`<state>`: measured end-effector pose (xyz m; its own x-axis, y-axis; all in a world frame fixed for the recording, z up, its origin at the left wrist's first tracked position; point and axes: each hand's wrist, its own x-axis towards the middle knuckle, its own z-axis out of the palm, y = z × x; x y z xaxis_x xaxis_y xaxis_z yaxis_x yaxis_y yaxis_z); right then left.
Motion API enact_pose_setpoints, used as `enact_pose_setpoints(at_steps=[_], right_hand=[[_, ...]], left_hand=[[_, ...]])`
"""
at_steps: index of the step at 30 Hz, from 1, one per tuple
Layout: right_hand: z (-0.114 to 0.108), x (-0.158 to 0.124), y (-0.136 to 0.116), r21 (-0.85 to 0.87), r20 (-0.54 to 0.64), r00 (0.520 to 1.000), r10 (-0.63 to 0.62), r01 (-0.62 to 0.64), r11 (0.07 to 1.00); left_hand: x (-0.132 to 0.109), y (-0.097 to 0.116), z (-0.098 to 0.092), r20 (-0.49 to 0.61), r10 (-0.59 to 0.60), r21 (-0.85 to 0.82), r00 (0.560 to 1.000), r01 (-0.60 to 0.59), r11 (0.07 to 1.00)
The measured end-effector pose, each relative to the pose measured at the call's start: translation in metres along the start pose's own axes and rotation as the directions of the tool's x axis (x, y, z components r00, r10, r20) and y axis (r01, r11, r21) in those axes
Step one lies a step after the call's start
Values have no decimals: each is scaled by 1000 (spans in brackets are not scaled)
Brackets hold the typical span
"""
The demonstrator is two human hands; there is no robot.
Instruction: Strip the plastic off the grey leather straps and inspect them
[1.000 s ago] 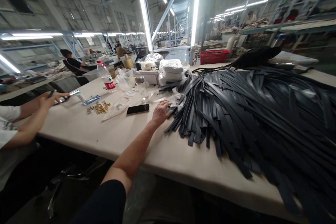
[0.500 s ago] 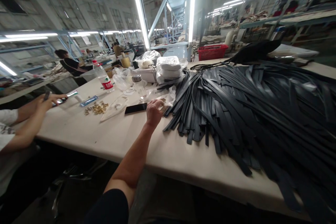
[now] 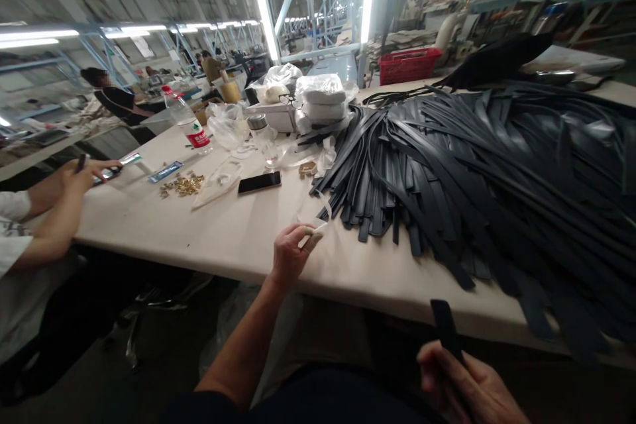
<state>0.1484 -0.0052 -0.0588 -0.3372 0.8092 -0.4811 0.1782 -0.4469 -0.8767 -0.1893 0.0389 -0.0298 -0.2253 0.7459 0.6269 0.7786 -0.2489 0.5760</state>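
My left hand (image 3: 291, 253) hovers over the table's near edge, its fingers pinched on a small clear plastic bag (image 3: 314, 218). My right hand (image 3: 464, 381) is low at the bottom right, below the table edge, closed round the end of a dark leather strap (image 3: 444, 324) that sticks upward. A big heap of dark leather straps (image 3: 477, 165) covers the right half of the beige table (image 3: 199, 238). Close to the heap's left tip lies a small gold buckle part (image 3: 308, 168).
A black phone (image 3: 259, 181), gold hardware pieces (image 3: 183, 184), a water bottle (image 3: 186, 120), a glass jar (image 3: 259, 132) and white boxes (image 3: 320, 103) lie on the table's left and back. A co-worker's hands (image 3: 82, 172) rest at the left. A red basket (image 3: 408, 65) stands behind.
My left hand has pulled back from the strap heap toward the near edge, bringing the small plastic bag. My right hand with a strap has come into view at the bottom right.
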Motion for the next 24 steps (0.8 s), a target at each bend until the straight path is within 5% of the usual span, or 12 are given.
enact_pose_setpoints(at_steps=[3, 7, 10, 13, 18, 21, 24], right_hand=[[13, 6, -47, -96, -30, 983, -183, 179, 979], [38, 36, -94, -280, 233, 887, -398, 453, 846], [64, 67, -113, -311, 356, 824, -441, 549, 776], [84, 98, -118, -331, 382, 823, -420, 547, 769], [100, 121, -112, -316, 381, 833, -401, 525, 790], [104, 116, -107, -257, 427, 843, -327, 460, 850], [104, 103, -105, -202, 471, 840, -271, 401, 893]], left_hand=[[-11, 9, -5, 40, 95, 12, 995, -95, 995], [-15, 18, -13, 155, 210, 25, 965, -216, 976], [-13, 24, -23, 169, 285, -9, 944, -287, 958], [-11, 31, -33, 126, 297, -81, 946, -289, 954], [-9, 35, -41, 83, 13, -349, 996, 16, 937], [-4, 36, -36, 49, -307, -610, 950, 272, 744], [6, 39, -28, 80, -484, -793, 872, 350, 498]])
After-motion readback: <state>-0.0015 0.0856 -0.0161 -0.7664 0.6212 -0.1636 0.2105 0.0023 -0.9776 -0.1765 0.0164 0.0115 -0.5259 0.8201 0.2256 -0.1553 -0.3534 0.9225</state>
